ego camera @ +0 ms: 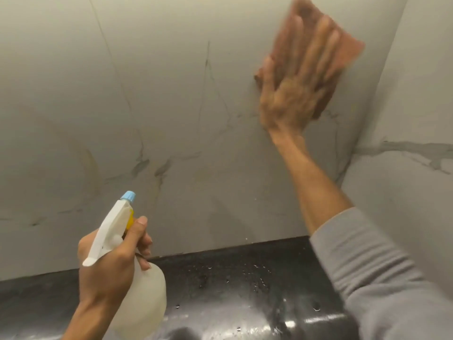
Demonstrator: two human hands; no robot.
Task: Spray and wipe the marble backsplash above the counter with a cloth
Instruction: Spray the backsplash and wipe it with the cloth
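Observation:
The marble backsplash (171, 99) is pale grey with dark veins and fills most of the view. High at the right, my right hand (296, 87) lies flat with fingers spread, pressing an orange-brown cloth (350, 42) against the marble; both are motion-blurred. At the lower left, my left hand (110, 263) grips a translucent white spray bottle (144, 300) by its neck. The bottle's white trigger head has a blue nozzle (128, 196) that points up toward the wall, and my index finger rests by the yellow trigger.
A glossy black counter (232, 285) runs along the bottom, with water droplets scattered on it. A side wall of the same marble (404, 155) meets the backsplash in a corner at the right. My grey sleeve (372, 278) crosses the lower right.

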